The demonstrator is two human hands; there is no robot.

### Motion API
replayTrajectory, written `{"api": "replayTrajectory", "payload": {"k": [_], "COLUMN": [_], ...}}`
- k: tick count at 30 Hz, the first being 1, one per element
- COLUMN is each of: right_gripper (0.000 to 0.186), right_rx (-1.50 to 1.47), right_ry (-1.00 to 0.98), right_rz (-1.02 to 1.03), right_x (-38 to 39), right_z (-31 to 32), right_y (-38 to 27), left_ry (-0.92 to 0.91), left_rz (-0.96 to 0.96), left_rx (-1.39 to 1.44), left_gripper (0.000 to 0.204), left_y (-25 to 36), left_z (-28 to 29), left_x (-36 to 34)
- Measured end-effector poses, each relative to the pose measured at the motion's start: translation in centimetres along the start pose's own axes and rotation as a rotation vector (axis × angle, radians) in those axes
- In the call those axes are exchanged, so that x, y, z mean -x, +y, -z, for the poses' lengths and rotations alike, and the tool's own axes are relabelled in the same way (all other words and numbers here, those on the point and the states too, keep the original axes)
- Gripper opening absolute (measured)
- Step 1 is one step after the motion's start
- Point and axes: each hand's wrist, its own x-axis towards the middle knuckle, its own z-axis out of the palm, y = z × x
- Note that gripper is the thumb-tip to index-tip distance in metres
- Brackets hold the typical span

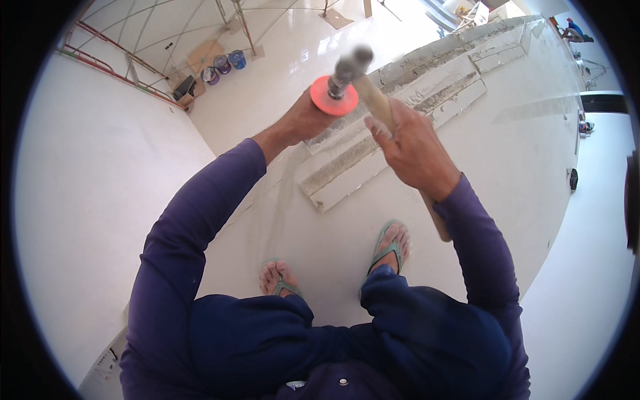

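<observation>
My left hand [301, 121] is closed round a chisel, below its round red-orange hand guard [324, 100]; the guard hides most of the fingers and the blade. In my right hand [421, 150] is a hammer [376, 103], gripped by its pale wooden handle. The dark hammer head is blurred and overlaps the chisel's top end, so whether they touch cannot be told. Beneath both hands, long pale strips [363, 175] with rough, ridged grey mortar lie on the floor.
More mortar-crusted strips [497, 59] run away to the far right. Metal scaffolding [243, 27] stands at the far left, with several buckets [237, 60] and a piece of cardboard [205, 55] near it. A person [573, 29] is at the far right. My sandalled feet [393, 243] stand close to the strips.
</observation>
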Motion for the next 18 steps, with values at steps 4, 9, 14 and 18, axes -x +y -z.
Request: {"api": "replayTrajectory", "payload": {"k": [4, 9, 14, 18], "right_gripper": [0.038, 0.028, 0.035, 0.037], "right_rx": [-0.199, -0.679, -0.262, -0.224], "right_ry": [-0.069, 0.435, -0.182, -0.099], "right_rz": [-0.247, -0.100, -0.263, -0.242], "right_x": [-0.6, -1.9, -1.1, -1.9], "right_z": [3.8, 5.5, 1.1, 4.1], "right_y": [-0.7, -3.2, 1.4, 1.8], "left_ry": [-0.019, 0.017, 0.015, -0.008], "left_rz": [0.012, 0.216, 0.027, 0.179], "left_rx": [-0.117, -0.070, -0.083, -0.083], "left_gripper": [0.026, 0.027, 0.027, 0.031], "left_y": [0.5, 1.5, 0.6, 0.9], "left_z": [0.4, 0.9, 0.0, 0.6], "left_x": [0.3, 0.3, -0.6, -0.6]}}
